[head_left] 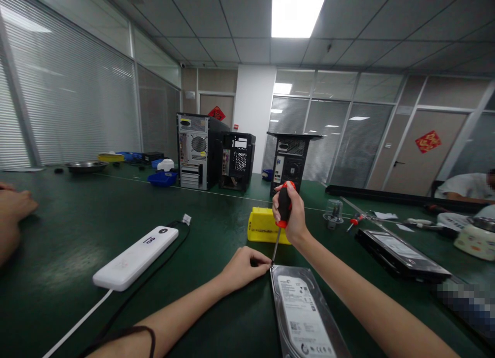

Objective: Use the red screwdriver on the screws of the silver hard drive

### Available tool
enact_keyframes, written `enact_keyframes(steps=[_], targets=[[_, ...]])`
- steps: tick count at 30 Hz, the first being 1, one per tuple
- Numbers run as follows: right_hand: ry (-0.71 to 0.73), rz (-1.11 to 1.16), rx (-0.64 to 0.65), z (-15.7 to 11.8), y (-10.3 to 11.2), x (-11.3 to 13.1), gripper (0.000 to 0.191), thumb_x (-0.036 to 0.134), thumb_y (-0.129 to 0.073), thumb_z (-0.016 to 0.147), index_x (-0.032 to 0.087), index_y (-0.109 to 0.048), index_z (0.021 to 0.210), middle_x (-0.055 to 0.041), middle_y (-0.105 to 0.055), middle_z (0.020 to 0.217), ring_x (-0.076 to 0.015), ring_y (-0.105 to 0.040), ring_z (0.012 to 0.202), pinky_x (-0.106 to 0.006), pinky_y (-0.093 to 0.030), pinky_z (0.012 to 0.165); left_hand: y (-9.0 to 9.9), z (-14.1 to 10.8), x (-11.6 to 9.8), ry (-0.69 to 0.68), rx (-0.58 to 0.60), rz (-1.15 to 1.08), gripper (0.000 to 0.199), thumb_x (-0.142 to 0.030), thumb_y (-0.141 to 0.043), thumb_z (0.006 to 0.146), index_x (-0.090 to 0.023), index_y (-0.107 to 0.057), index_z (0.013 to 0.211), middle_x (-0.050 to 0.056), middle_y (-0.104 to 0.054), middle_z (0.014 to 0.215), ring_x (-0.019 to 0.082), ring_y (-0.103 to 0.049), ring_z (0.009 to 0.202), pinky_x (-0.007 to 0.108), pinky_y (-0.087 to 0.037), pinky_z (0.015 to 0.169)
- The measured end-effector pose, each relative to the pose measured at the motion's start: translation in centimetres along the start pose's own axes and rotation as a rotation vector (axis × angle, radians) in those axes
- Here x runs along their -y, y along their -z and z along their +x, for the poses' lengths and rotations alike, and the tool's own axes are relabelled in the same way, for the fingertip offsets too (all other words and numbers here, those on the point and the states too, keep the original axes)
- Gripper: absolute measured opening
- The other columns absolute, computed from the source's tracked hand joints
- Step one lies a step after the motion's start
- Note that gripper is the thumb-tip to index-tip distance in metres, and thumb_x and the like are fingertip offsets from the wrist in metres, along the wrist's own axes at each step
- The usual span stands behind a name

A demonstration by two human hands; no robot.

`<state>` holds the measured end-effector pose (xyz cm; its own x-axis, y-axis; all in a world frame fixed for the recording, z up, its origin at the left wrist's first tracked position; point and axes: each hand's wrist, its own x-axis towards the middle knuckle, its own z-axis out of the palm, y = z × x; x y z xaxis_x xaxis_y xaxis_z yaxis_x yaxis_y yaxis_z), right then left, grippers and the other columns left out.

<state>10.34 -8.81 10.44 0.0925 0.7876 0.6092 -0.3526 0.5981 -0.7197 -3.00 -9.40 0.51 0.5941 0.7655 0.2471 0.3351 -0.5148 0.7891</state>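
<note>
"How are the 2 hands set?"

"Right hand point(297, 221) wrapped round the red-and-black screwdriver point(284, 204); left hand point(240, 270) nearly pinched at the far left corner; can't tell if it's gripping. Hard disk drive point(305, 314) lies on the green table point(209, 219)."

"Advice?"

"Steady pressure, shaft point(276, 245) upright."

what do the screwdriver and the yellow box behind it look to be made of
The screwdriver has a red and black handle, probably plastic, perhaps rubbery on the black; its thin grey shaft looks like metal. The yellow box seems to be smooth moulded plastic, judging by its even colour and rounded corners.
</note>
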Motion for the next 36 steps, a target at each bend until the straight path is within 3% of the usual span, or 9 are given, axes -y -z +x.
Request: enact_keyframes(steps=[36], targets=[[-0.003, 0.034, 0.048, -0.24, 0.11, -0.15, 0.026, 0.044, -0.044, 0.087, 0.019, -0.051, 0.084, 0.0064, -0.045, 0.052, -0.0034, -0.035, 0.03, -0.014, -0.023, 0.028, -0.05, -0.1, -0.45, 0.021, -0.023, 0.014, 0.029, -0.03, -0.056, 0.076, -0.013, -0.073, 0.093, 0.006, -0.073, 0.086, 0.02, -0.066, 0.076, 0.024, -0.047, 0.07]])
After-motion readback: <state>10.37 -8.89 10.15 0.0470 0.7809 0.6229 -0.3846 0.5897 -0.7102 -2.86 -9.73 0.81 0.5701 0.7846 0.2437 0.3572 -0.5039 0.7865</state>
